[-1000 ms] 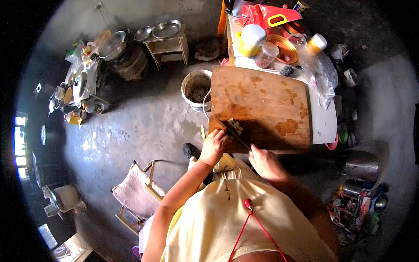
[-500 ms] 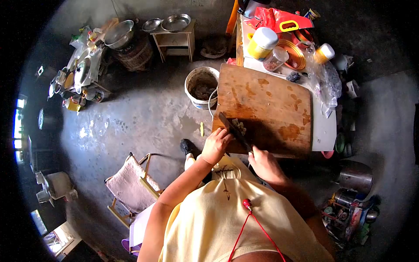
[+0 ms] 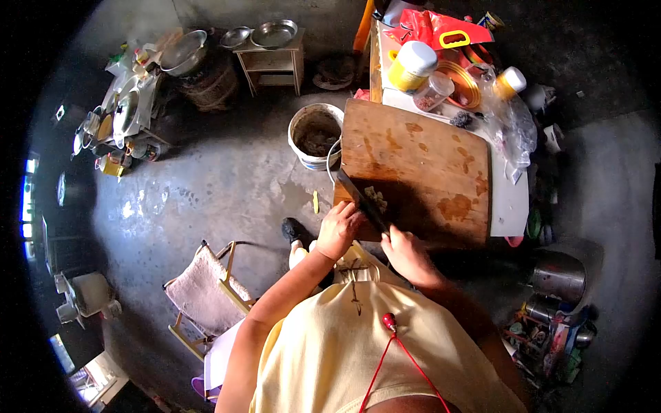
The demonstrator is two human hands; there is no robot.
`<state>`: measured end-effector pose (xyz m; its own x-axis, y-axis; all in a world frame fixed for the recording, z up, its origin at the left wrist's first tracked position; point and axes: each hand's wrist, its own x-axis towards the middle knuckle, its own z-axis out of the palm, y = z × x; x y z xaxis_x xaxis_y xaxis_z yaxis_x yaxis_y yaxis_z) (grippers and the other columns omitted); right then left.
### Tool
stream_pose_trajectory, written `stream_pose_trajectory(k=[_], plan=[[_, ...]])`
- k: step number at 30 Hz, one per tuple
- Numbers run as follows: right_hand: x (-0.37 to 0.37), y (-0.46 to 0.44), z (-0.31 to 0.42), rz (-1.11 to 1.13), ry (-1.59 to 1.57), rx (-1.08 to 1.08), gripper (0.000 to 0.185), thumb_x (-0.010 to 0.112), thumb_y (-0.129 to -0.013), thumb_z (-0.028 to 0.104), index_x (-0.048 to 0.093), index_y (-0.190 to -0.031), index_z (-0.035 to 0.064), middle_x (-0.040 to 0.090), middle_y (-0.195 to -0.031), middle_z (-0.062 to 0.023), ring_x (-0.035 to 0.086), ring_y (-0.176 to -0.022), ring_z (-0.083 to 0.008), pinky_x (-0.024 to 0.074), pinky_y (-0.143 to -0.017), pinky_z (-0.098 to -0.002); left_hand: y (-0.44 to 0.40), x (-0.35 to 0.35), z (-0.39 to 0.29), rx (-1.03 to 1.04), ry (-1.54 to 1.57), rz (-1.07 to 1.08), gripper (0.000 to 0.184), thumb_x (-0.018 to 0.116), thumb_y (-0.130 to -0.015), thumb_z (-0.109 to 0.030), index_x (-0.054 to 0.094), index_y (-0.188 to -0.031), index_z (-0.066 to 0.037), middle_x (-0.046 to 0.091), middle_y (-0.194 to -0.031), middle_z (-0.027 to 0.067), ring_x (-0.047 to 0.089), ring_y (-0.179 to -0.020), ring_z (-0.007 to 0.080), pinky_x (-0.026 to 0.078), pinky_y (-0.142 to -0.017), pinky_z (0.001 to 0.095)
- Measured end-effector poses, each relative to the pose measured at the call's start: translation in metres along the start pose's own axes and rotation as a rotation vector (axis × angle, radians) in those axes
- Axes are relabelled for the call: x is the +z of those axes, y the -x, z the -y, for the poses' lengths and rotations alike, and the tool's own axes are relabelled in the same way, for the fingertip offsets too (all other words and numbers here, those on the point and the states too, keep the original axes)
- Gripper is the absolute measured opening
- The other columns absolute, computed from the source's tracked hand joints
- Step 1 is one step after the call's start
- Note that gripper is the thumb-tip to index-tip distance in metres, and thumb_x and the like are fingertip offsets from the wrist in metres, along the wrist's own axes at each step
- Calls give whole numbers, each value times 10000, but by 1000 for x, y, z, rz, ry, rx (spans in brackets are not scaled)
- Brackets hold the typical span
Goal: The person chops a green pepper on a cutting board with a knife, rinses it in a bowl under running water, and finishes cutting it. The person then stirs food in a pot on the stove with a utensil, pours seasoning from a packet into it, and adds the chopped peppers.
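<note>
A dark-bladed knife [image 3: 361,202] lies slanted over the near left part of a wooden cutting board [image 3: 420,151]. My right hand [image 3: 407,256] is wrapped round its handle. My left hand [image 3: 340,230] is at the board's near left corner, right beside the blade, with its fingers curled and pressed down. Whatever those fingers hold is hidden beneath them. Small pale chopped pieces [image 3: 376,198] sit in a heap on the board, against the far side of the blade. Wet patches mark the board's surface.
A white bucket [image 3: 297,148] with dark contents stands left of the board. Behind the board are a yellow jar with a white lid [image 3: 413,67], a clear jar [image 3: 434,92] and plastic bags [image 3: 516,134]. A folding chair [image 3: 208,282] stands on the floor at left.
My right hand and the knife handle have shifted slightly left and away from me. The blade's tip has moved a little up and left. My left hand stays nearly in place.
</note>
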<state>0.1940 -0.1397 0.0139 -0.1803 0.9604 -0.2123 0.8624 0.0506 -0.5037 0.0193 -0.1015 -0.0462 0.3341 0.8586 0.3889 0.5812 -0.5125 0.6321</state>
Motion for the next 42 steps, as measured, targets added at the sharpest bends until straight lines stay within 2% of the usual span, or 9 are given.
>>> stream_pose_trajectory(k=[4,10,17,23,25,29,33,37,42], plan=[[15,-21,2,-85,-14,-41,202,488,-856,195,529,-820,1,548,-627,-228,552,-556,-393,437,-492,-433,-1,-2,-3,-13,-78,-15,101,570,-697,-102,575,-796,-82,484,-793,66,498,-776,252,446,-669,342],[-26,5,9,89,-18,110,241,489,-856,206,511,-837,-33,535,-698,-290,566,-711,-433,438,-565,-475,-3,-3,-3,-15,-100,39,119,573,-693,-102,570,-810,-79,483,-790,73,499,-772,251,442,-662,342],[11,-17,7,26,-18,69,223,484,-854,186,520,-851,-35,555,-706,-283,566,-717,-440,453,-582,-487,-2,2,-2,-47,-44,14,144,554,-669,-44,556,-813,-48,485,-804,84,493,-769,267,444,-668,355],[-10,-10,20,28,-126,147,235,491,-843,189,551,-890,-34,556,-714,-291,572,-706,-435,472,-589,-477,2,-6,-2,-10,-18,19,183,545,-657,-28,547,-840,-27,481,-820,113,489,-784,284,447,-677,363],[-4,6,5,-65,-26,-3,237,490,-845,188,553,-900,-34,555,-703,-292,576,-690,-435,471,-581,-476,3,-6,-3,-9,-73,51,185,541,-655,-19,547,-840,-23,484,-827,116,490,-787,288,450,-685,360],[10,-10,6,47,-7,63,234,495,-843,182,540,-857,-47,557,-666,-280,579,-655,-433,474,-573,-480,3,-7,-5,-20,-30,-8,192,538,-653,-8,549,-844,-21,489,-838,114,490,-794,287,452,-699,356],[29,-42,8,-93,-36,-10,223,509,-836,197,546,-836,-23,560,-671,-273,578,-658,-422,468,-553,-475,4,-9,-8,-30,-30,5,194,538,-657,4,550,-849,-18,489,-848,118,491,-812,289,452,-716,350],[-4,-20,25,-24,-136,93,246,513,-838,219,538,-852,-25,559,-699,-270,573,-691,-427,457,-565,-482,6,-10,-4,-35,-29,11,192,554,-657,-6,542,-849,-16,485,-865,127,491,-834,295,451,-728,354],[-9,4,12,99,70,90,234,491,-847,190,535,-854,-40,561,-680,-268,579,-673,-425,469,-569,-481,7,-8,-1,-49,-39,60,186,565,-652,-13,531,-834,-18,484,-867,130,488,-835,308,450,-725,364]])
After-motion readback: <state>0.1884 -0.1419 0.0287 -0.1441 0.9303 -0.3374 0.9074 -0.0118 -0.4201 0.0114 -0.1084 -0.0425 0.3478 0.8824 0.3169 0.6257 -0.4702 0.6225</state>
